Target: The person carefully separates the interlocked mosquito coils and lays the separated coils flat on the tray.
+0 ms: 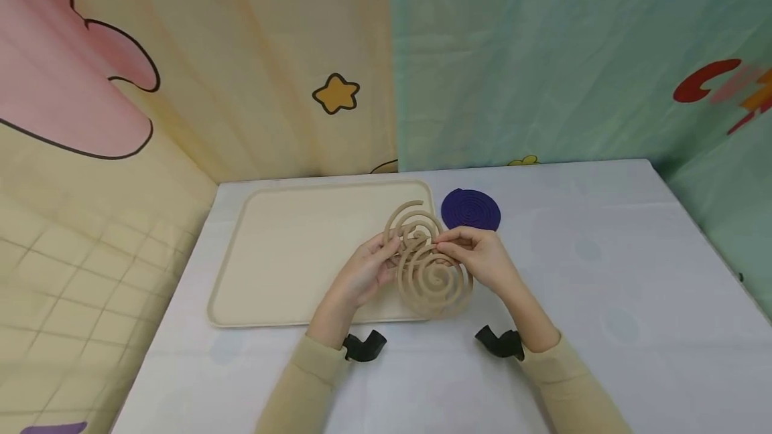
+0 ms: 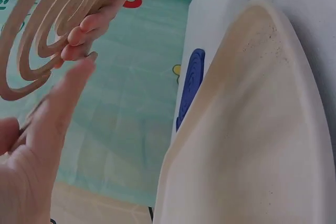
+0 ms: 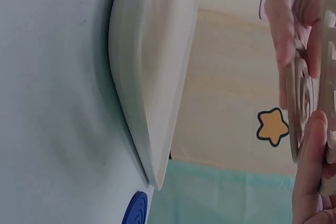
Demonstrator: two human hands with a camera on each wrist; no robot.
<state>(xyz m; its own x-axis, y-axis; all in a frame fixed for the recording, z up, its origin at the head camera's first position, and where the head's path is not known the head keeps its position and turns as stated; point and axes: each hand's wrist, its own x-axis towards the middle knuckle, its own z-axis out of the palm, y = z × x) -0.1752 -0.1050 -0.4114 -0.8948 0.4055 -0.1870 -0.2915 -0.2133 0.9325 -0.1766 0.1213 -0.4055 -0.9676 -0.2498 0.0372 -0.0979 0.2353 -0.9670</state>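
Observation:
Above the right part of a cream tray, my left hand pinches a beige mosquito coil between thumb and fingers. My right hand grips a second beige mosquito coil, which overlaps the first in the head view. From the right wrist, the left hand's coil appears nearly edge-on, with a gap between it and the nearer one. The left wrist view shows the right hand's coil tilted, its rings spread wide.
A dark blue-purple spiral disc lies flat on the white-covered table, just right of the tray's far corner. Small brown specks dot the tray. Printed curtains stand behind the table. Black devices are worn at both wrists.

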